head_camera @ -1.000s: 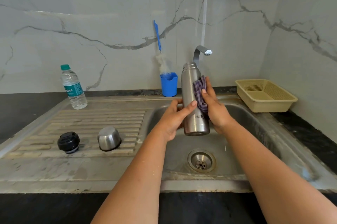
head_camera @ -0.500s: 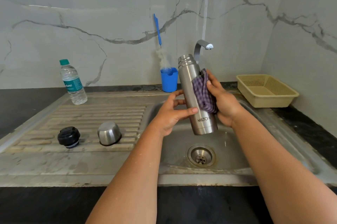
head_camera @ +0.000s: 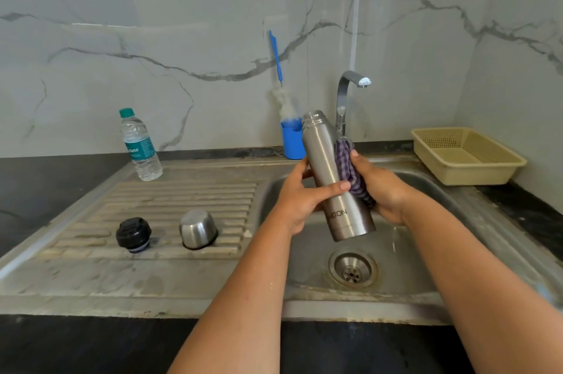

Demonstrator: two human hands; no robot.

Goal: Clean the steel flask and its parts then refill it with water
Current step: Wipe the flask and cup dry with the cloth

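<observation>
Mid-cleaning: steel flask (head_camera: 332, 178) grasped by left hand (head_camera: 300, 200), checked cloth (head_camera: 350, 172) clutched against it by right hand (head_camera: 379, 187); black stopper (head_camera: 133, 234), steel cup (head_camera: 198, 229) set aside on drainer; refill pending

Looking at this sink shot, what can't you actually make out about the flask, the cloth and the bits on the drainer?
Head view only:
- Inside of the flask: its mouth tilts away, so contents are hidden.
- Cloth: mostly covered by the right hand, extent unclear.
- Flask's far side: hidden behind the left hand and its own body.
- Steel cup: upside down, inside hidden.
- Black lid: underside faces the drainer.
- Water bottle label: too small to read fully.
</observation>
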